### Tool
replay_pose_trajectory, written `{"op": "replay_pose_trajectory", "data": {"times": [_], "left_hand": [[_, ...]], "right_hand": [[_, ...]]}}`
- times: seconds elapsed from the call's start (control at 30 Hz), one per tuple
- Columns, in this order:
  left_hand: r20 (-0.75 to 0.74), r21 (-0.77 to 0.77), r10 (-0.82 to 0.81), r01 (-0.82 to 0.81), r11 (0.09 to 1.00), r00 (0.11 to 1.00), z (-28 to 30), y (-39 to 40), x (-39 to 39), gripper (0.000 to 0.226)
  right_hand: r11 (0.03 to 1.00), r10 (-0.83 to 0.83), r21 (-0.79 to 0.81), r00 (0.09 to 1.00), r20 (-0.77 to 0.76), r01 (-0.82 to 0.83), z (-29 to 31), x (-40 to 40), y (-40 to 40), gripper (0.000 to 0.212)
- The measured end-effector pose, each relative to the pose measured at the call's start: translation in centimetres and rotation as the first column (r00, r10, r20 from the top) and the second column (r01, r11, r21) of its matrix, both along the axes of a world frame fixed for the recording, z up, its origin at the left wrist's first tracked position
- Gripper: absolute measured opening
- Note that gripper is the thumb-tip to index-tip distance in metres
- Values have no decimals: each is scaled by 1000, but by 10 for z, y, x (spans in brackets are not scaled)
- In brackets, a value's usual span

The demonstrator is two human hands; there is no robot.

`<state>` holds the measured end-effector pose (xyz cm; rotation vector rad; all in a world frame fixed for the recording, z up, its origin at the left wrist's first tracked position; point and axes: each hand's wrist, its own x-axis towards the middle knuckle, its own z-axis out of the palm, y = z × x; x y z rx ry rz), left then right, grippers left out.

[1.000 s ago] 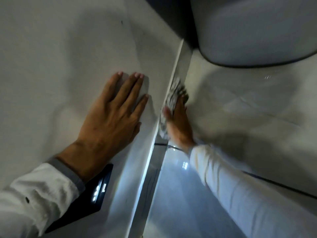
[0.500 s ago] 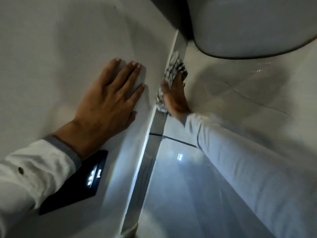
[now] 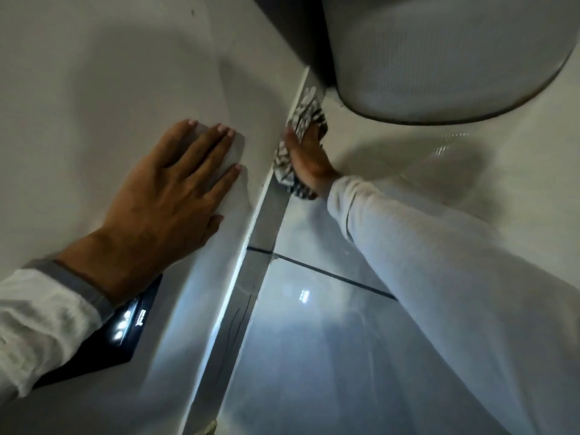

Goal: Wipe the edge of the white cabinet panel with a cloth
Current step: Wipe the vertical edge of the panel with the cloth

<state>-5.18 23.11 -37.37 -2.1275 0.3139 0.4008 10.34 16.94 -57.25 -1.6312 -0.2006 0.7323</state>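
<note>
Right hand (image 3: 309, 158): fingers flattened over a crumpled black-and-white patterned cloth (image 3: 303, 117), pressing it against the narrow edge (image 3: 282, 146) of the white cabinet panel (image 3: 110, 73), not closed into a fist. Left hand (image 3: 169, 196): open, palm flat on the panel's broad face just beside that edge, fingers spread, holding nothing. Advice for the step, as a judgement: firm, even pressure was wanted, the cloth kept folded around the edge, the stroke running along it rather than across, the left hand bracing the panel. Edge: long axis ran from near the viewer at lower centre away to upper right, pointing towards a rounded white fixture (image 3: 439, 58); the cloth sat near that far end. Beyond the edge: glossy pale tiled floor (image 3: 314, 340). Against the panel, by the left sleeve: a black device with small lights (image 3: 125, 321).
</note>
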Motion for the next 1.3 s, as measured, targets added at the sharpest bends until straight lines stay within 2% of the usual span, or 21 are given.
{"op": "replay_pose_trajectory", "data": {"times": [0.07, 0.13, 0.2, 0.33, 0.4, 0.47, 0.57, 0.63, 0.67, 0.73, 0.83, 0.9, 0.97, 1.07, 1.13, 1.2, 1.27, 1.3], "left_hand": [[-11, 3, 11, -11, 1000, 1000, 3, 0, 2, 78], [-53, 27, 81, -80, 996, 995, 2, 3, 1, 80], [-81, 66, 113, -107, 992, 990, 0, 1, -1, 78], [-30, 34, 146, -145, 989, 989, 4, -13, -29, 74], [-44, 72, 186, -183, 981, 982, 2, -22, -50, 75], [-49, 89, 231, -226, 970, 972, -2, -28, -70, 79], [8, 45, 290, -290, 956, 957, -2, -37, -92, 84], [26, 28, 309, -310, 950, 951, 3, -36, -107, 81], [33, 19, 301, -302, 953, 953, 4, -34, -115, 79], [48, -38, 245, -243, 969, 968, 4, -23, -128, 74], [88, -132, 167, -155, 979, 982, 0, -4, -148, 65], [116, -173, 150, -129, 976, 982, -6, 5, -157, 58], [139, -207, 155, -124, 970, 978, -11, 11, -159, 55], [166, -267, 178, -130, 955, 970, -16, 13, -157, 49], [167, -287, 196, -142, 947, 966, -16, 11, -154, 47], [176, -300, 196, -137, 944, 965, -13, 9, -153, 44], [164, -301, 190, -135, 944, 968, -11, 7, -155, 44], [150, -292, 182, -133, 947, 972, -8, 6, -157, 45]], "right_hand": [[1000, 3, -7, 1000, -11, -3, 1, 18, 0, 77], [1000, -9, -5, 1000, -15, 9, 6, -4, -3, 76], [1000, 3, 22, 1000, -10, -3, 6, -57, -11, 77], [989, 104, 99, 993, 53, -109, 0, -197, -41, 69], [978, 131, 166, 991, -14, -127, -3, -234, -44, 69], [977, 110, 193, 991, -79, -93, -1, -245, -39, 68], [964, -30, 249, 973, -231, 89, 2, -246, -29, 67], [912, -131, 304, 899, -418, 274, 8, -269, -19, 74], [903, -163, 289, 874, -457, 319, 13, -294, -15, 72], [927, -193, 228, 902, -387, 297, 22, -361, -12, 67], [961, -93, 214, 937, -338, 173, 37, -432, -27, 78], [962, -22, 250, 948, -318, 107, 31, -424, -28, 85], [948, -119, 255, 957, -266, 189, 25, -389, -15, 89], [936, -312, 105, 929, -201, 337, 16, -313, 15, 93], [930, -346, 58, 918, -195, 363, 13, -298, 23, 96], [943, -273, 130, 937, -218, 305, 15, -334, 14, 101], [945, -108, 244, 915, -389, 215, 21, -391, -7, 107], [946, -32, 280, 911, -412, 160, 24, -413, -18, 108]]}}
